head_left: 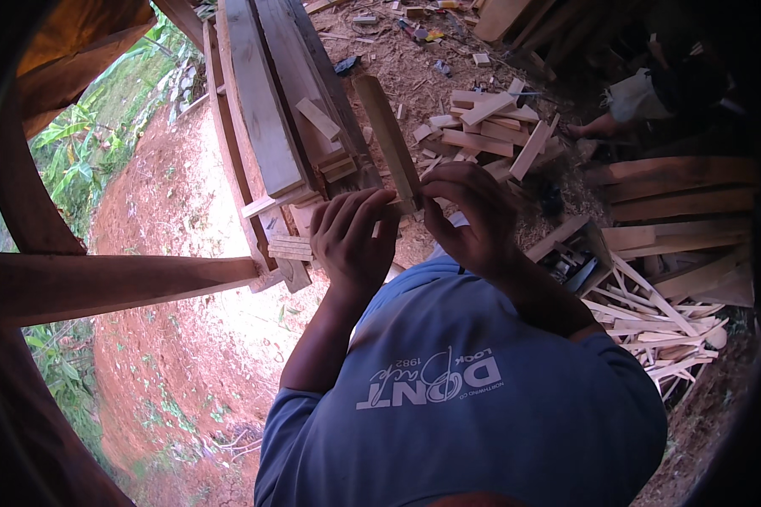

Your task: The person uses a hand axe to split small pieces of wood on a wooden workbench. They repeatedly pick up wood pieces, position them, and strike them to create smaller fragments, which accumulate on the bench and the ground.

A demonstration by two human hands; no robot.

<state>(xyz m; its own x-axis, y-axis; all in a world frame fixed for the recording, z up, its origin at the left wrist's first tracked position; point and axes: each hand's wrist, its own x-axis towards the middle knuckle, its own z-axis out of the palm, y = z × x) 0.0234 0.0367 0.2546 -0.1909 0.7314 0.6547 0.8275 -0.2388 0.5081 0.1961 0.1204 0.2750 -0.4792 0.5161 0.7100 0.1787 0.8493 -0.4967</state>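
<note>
My left hand is closed, its fingers curled beside the near end of a long squared wooden bar. A small pale edge shows at its fingertips, too little to name. Thumb and fingers of my right hand come together at the right side of that same end; what they pinch is hidden. The bar points away from me between both hands. Just left of my left hand sits a small stack of thin wooden strips, on the end of a bench of long planks.
A short wood block lies on the planks. Cut wood pieces are heaped on the shavings-covered ground ahead. Thin offcuts pile up at right, near a wooden box of tools. A thick beam crosses at left. Another person is at far right.
</note>
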